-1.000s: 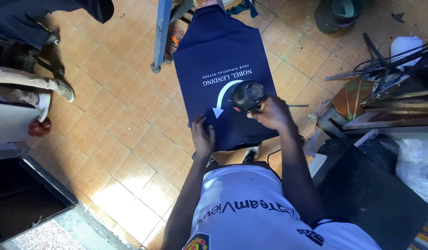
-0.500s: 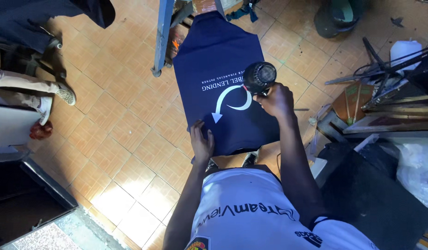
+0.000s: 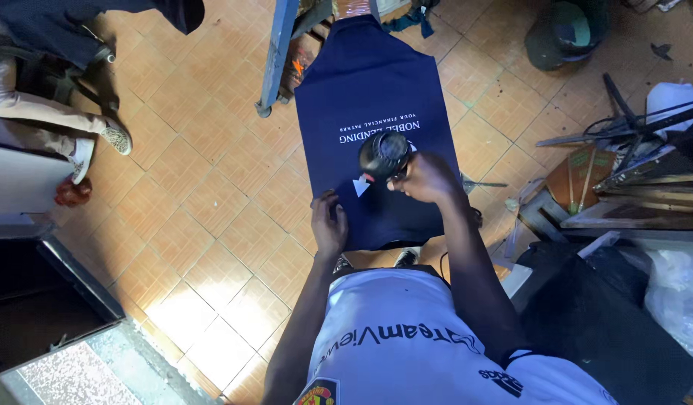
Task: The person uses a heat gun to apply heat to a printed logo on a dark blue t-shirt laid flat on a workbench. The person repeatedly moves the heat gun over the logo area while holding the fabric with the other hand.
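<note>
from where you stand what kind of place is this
Probably a small garment printing workshop. A dark blue cloth with a white print is stretched over a board, the right hand holds a black heat tool over the print, and the left hand presses the cloth. Frames and clutter sit alongside.

Matt navy cloth apron (image 3: 376,97) with smooth white print, glossy black plastic heat tool (image 3: 382,155), worn orange floor tiles (image 3: 204,187), blue painted metal leg (image 3: 275,56)

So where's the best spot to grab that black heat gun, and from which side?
Grab the black heat gun by its handle, from the right, as the right hand does. Its round barrel points down at the navy fabric, so the handle is the only slim, free part.
</note>
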